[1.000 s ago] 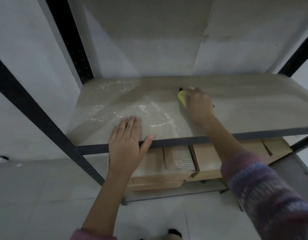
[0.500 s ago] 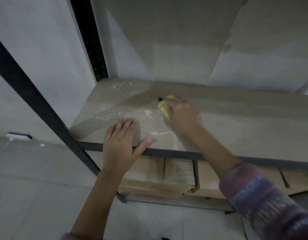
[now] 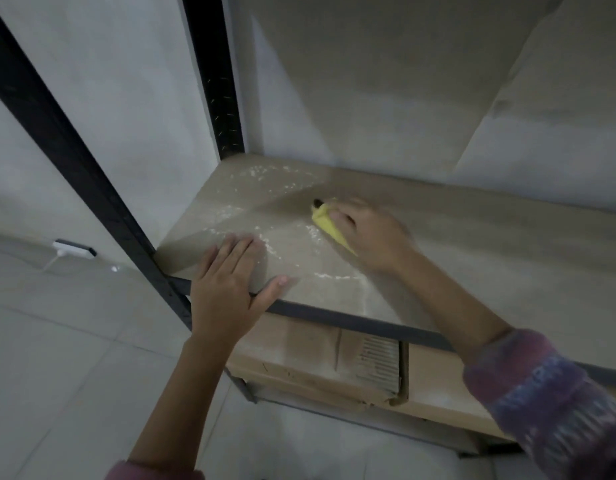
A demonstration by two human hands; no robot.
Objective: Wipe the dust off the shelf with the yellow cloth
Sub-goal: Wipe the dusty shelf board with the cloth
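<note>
Your right hand (image 3: pixel 372 233) presses the yellow cloth (image 3: pixel 329 228) flat; sweep left through the white dust (image 3: pixel 265 174), left hand (image 3: pixel 227 289) spread, bracing the shelf (image 3: pixel 473 258)

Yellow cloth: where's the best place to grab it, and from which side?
The right hand already covers most of the yellow cloth. Its free folded edge sticks out on the left, lying flat on the shelf, so probably pinch that edge, coming from the left and above.
</note>
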